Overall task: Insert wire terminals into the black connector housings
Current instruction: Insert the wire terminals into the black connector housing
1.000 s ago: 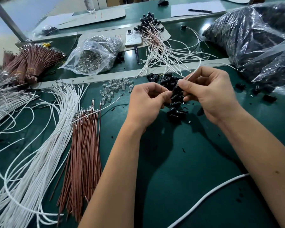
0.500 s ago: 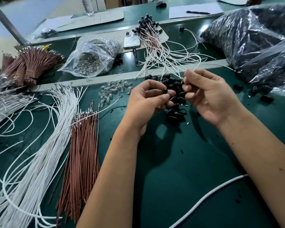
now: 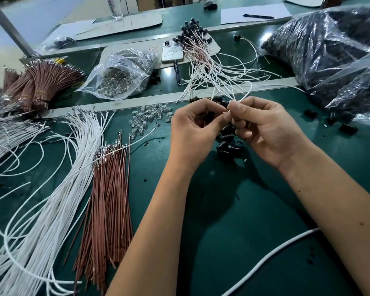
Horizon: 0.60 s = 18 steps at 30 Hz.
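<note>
Bench mat [image 3: 233, 242], green, is carrying all the stock. At two o'clock, two clear bags of black parts [image 3: 329, 45] are lying heaped. At eight o'clock a fan of white wires [image 3: 51, 189] is spreading toward me, with a bundle of brown wires [image 3: 109, 199] just beside it at seven. At eleven o'clock a bag of clear parts [image 3: 120, 77] is sitting beyond the rail; finished leads [image 3: 201, 60] are piling at twelve, near a phone [image 3: 172, 51].

Dead centre, loose black connector housings [image 3: 228, 144] are lying in a small heap, partly under my hands. My left hand [image 3: 192, 129] is gripping one housing [image 3: 210, 114] between curled fingers and thumb. My right hand [image 3: 263, 129] is pinching a white wire [image 3: 247, 92] that is looping up toward one o'clock, its terminal end just beside the held housing.

Judgement: I am working the insertion step, terminal at the cavity mouth; whether it is entering I cannot tell. The next move calls for aligning the terminal squarely and pushing straight until seated, without kinking the wire.
</note>
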Each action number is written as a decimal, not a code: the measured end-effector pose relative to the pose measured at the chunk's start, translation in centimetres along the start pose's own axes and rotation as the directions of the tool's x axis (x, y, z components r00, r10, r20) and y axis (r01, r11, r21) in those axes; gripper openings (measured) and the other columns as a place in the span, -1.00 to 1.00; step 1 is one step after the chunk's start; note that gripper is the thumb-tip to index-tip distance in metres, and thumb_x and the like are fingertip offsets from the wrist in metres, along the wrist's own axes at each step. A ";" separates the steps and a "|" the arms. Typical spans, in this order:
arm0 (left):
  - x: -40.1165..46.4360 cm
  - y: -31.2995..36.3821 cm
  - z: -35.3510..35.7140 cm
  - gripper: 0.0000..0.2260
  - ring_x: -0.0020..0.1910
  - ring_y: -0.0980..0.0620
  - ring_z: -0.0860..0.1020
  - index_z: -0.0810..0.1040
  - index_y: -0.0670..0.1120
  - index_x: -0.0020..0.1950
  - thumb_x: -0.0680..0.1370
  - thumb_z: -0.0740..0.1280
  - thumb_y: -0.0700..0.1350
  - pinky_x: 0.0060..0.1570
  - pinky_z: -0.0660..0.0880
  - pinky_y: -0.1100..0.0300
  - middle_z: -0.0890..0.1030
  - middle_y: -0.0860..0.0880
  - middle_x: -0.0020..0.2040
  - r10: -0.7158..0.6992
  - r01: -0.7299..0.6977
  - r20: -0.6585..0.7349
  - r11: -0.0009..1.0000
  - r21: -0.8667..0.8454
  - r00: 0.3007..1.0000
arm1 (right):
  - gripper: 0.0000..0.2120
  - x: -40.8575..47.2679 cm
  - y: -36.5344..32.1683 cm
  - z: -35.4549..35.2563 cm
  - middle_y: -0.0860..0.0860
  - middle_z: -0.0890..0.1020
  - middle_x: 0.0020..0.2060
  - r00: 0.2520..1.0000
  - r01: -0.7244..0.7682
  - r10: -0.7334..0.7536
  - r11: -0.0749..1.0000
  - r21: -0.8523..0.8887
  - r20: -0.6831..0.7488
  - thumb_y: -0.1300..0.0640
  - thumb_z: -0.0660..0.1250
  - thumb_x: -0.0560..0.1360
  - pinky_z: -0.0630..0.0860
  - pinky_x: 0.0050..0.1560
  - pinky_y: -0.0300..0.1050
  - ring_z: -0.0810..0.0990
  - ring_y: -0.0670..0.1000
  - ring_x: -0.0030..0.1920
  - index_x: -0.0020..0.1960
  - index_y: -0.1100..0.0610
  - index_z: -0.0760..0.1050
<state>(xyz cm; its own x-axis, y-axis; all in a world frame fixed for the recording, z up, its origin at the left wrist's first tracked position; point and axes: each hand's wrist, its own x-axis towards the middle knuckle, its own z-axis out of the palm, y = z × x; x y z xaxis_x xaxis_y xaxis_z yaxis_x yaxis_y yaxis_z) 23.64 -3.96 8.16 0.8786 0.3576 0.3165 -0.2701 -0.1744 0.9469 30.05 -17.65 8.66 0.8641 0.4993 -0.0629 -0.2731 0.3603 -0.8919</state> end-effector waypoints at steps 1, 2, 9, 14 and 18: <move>0.1 -0.1 0.0 -0.90 -0.31 0.00 0.53 0.65 -0.18 -0.18 0.48 0.51 -0.32 -0.24 0.51 0.01 0.63 -0.15 -0.30 0.004 -0.004 -0.007 1.000 0.012 1.000 | -0.85 0.0 0.0 0.0 -0.01 0.59 -0.38 1.000 0.003 -0.003 1.000 0.001 -0.003 0.19 0.52 0.34 0.32 -0.50 -0.33 0.41 -0.12 -0.42 -0.23 0.16 0.55; 0.1 -0.2 -0.1 -0.91 -0.31 -0.01 0.53 0.65 -0.18 -0.18 0.48 0.51 -0.31 -0.25 0.51 0.00 0.64 -0.18 -0.29 0.008 -0.008 -0.011 1.000 0.027 1.000 | -0.85 0.0 0.1 0.0 -0.01 0.59 -0.38 1.000 0.005 -0.005 1.000 0.000 -0.006 0.19 0.52 0.33 0.32 -0.50 -0.33 0.41 -0.12 -0.42 -0.24 0.15 0.55; 0.1 -0.8 -0.1 -0.93 -0.30 -0.10 0.55 0.68 -0.16 -0.18 0.49 0.51 -0.26 -0.24 0.52 -0.20 0.66 -0.23 -0.26 0.040 -0.039 -0.015 0.998 0.058 0.999 | -0.92 0.1 0.1 -0.1 0.01 0.62 -0.32 1.000 0.022 -0.022 1.000 0.018 0.013 0.17 0.52 0.37 0.37 -0.48 -0.31 0.48 -0.09 -0.36 -0.22 0.09 0.62; 0.3 -1.2 -0.1 -0.91 -0.33 0.12 0.56 0.68 -0.18 -0.21 0.50 0.51 -0.26 -0.28 0.50 0.17 0.66 -0.03 -0.33 0.020 -0.019 -0.053 0.999 0.032 0.998 | -0.91 -0.1 0.0 -0.1 0.03 0.69 -0.30 0.984 0.179 -0.179 0.980 -0.093 0.000 0.18 0.53 0.37 0.50 -0.43 -0.28 0.63 -0.05 -0.31 -0.16 0.13 0.64; 0.4 -1.5 0.1 -0.85 -0.50 0.27 0.40 0.63 -0.18 -0.25 0.51 0.50 -0.27 -0.40 0.32 0.44 0.53 0.16 -0.45 -0.044 0.039 -0.083 0.998 -0.054 0.996 | -0.91 -0.3 0.6 0.6 0.04 0.71 -0.29 0.936 0.344 -0.353 0.909 -0.235 0.005 0.35 0.51 0.46 0.57 -0.36 -0.24 0.66 -0.02 -0.28 -0.11 0.22 0.63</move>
<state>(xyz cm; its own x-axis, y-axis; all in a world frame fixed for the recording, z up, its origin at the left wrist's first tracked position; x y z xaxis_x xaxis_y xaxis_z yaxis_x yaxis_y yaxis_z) 24.46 -3.67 6.87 0.8537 0.4401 0.2783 -0.2562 -0.1103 0.9603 29.38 -17.12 8.45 0.9029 0.3438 0.2579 0.1482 0.3141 -0.9377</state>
